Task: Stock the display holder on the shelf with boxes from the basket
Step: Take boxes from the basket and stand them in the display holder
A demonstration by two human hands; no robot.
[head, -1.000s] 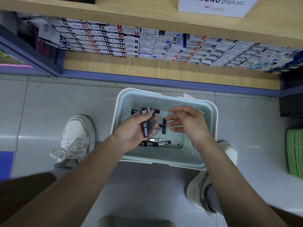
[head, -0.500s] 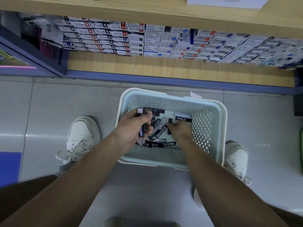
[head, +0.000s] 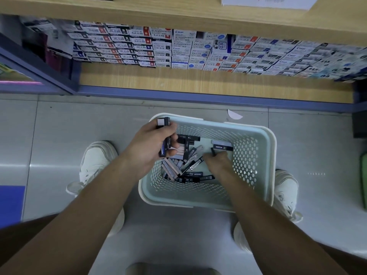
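A pale green perforated basket (head: pixel 264 161) stands on the floor between my feet. Several slim dark boxes (head: pixel 190 161) lie loose on its bottom. My left hand (head: pixel 151 147) hovers over the basket's left rim and grips a small stack of the dark boxes (head: pixel 164 133) upright. My right hand (head: pixel 217 162) reaches down into the basket, its fingers curled on the boxes at the bottom; what it pinches is hidden under the hand. The display holder is not in view.
A low wooden shelf (head: pixel 198 84) with a blue edge runs above the basket, packed with rows of small refill boxes (head: pixel 178 50). White shoes (head: pixel 95 161) flank the basket. A white carton (head: pixel 264 2) sits on the upper shelf, and a green object (head: pixel 363 179) shows at the right edge.
My left hand rose toward the basket's left rim with its stack of boxes. My right hand dropped from above the basket down among the boxes inside.
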